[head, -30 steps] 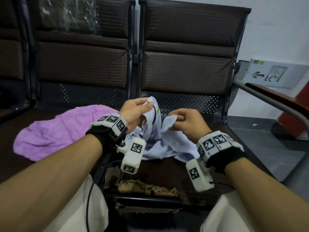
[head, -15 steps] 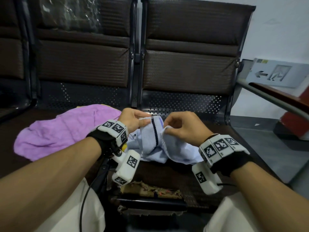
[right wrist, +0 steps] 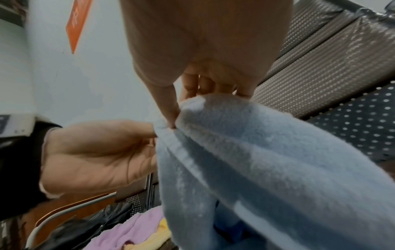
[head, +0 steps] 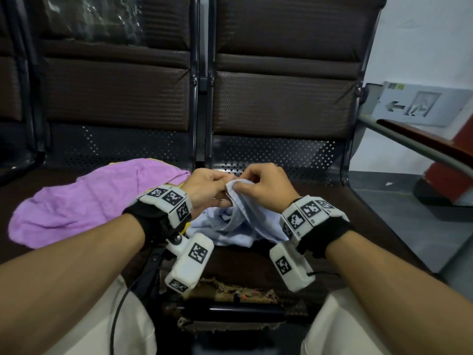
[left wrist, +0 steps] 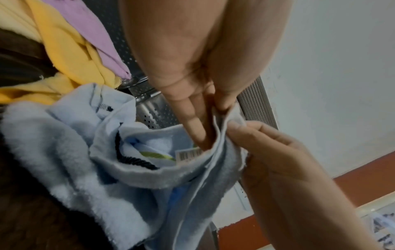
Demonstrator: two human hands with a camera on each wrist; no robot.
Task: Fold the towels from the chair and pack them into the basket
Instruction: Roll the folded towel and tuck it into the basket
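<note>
Both hands (head: pixel 238 187) pinch blue towel (head: pixel 240 221) — bunched

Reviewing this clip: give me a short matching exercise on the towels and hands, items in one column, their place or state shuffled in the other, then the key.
Column one:
1. light blue towel
2. purple towel
3. yellow towel
4. right hand

Column two:
A. lies partly under the purple one
B. pinches a towel's edge
C. spread on the left seat, unheld
D. bunched, held by both hands

Pairs: 1-D, 2-C, 3-A, 4-B
</note>
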